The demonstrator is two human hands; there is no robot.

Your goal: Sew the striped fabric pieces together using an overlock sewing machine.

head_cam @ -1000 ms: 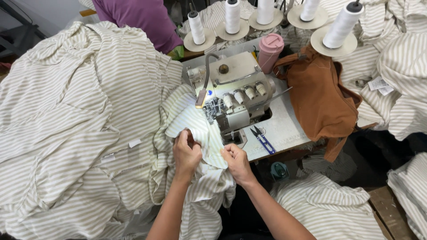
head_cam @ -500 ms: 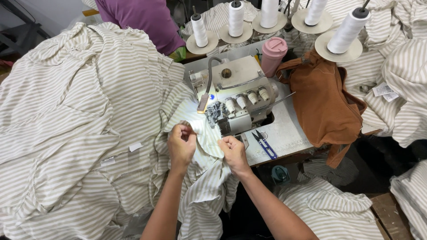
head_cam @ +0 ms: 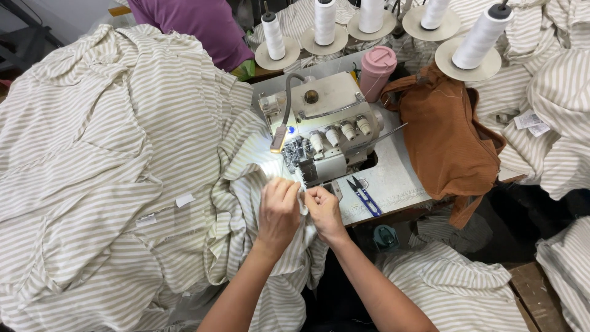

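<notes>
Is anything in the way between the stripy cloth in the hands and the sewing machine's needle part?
Nothing visible. The left hand and right hand pinch the striped fabric right before the sewing machine; the blue snips lie aside.

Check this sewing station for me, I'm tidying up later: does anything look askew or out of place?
Mostly the brown bag: it lies slumped over the machine table's right edge, part hanging off. The blue thread snips lie loose near the front edge. Both hands, left hand and right hand, pinch the striped fabric by the sewing machine.
</notes>
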